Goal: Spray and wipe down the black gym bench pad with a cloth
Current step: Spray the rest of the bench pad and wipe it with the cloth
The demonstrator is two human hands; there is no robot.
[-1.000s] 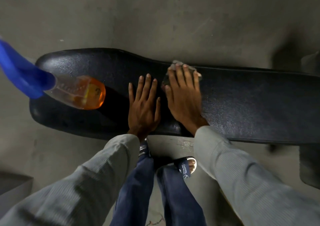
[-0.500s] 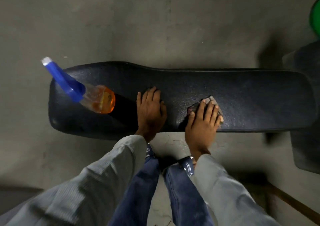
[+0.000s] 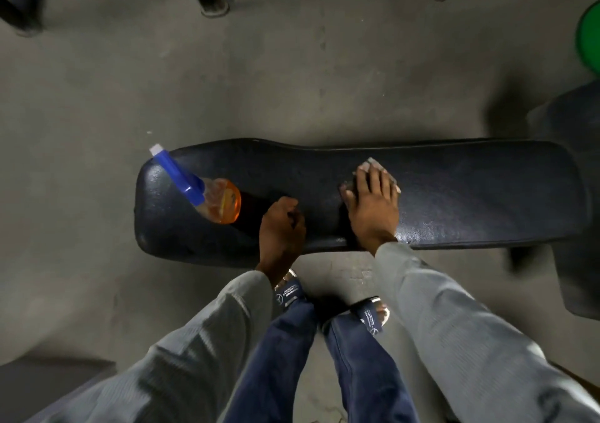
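Right hand (image 3: 373, 210) flat on the cloth (image 3: 373, 163), pressing it to the black bench pad (image 3: 470, 202).

The pad is matte, pebbled vinyl, faintly shiny near its front edge, its long axis running left to right across the grey concrete floor (image 3: 292, 81), wider at the left end. The fingers lie straight over the cloth near the pad's middle; bare pad stretches off to its right. The left hand (image 3: 282, 228) rests on the front edge, fingers curled, holding nothing. 1 spray bottle (image 3: 211, 200) stands at the left end, blue nozzle pointing far-left.
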